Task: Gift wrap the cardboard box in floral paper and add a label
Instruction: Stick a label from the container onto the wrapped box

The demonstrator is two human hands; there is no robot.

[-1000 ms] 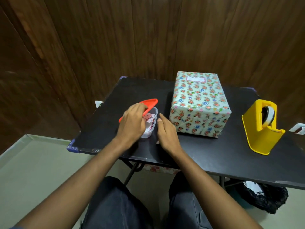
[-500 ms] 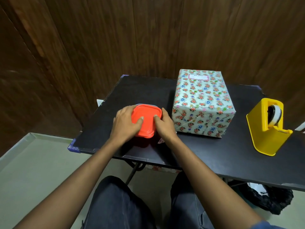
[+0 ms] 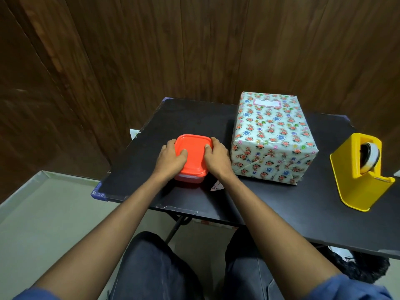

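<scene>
Head view, frame centre: left hand and right hand gripping the orange lid, pressing it down, apparently sealing the container beside the wrapped, labelled box.

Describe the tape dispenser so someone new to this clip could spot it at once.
Start at the black table. Go right past the floral-wrapped box to the table's near right part: the tape dispenser stands there alone, apart from the box. It is the only bright yellow thing, with a roll of tape set in its top.
</scene>
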